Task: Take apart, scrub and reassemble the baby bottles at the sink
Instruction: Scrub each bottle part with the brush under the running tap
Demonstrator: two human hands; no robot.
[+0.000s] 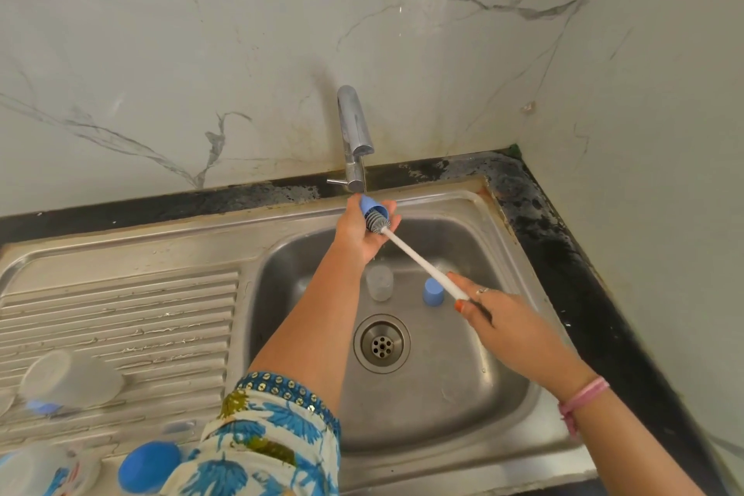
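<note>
At a stainless-steel sink [463,209] set into a black stone surface [563,254], a person scrubs a small blue plastic bottle cap [372,206] directly below the chrome tap [354,137]. The left hand [362,234] has its grip curled around the cap, open end facing the worker; the right hand [489,304] pinches the white handle of a long bottle brush with a grey bristle head [406,250], the head at the cap's mouth.

Done well, the step calls for turning the brush while the cap is held steady under the spout, and keeping the cap over the basin so a wet slip drops it there, not onto the floor.

A clear bottle part [379,282] and a second blue cap [433,292] stand on the basin floor near the drain [381,342]. More clear and blue bottle pieces [68,381] lie on the ribbed draining board [120,318] at left, blurred.

No brand, label or writing can be read anywhere.
</note>
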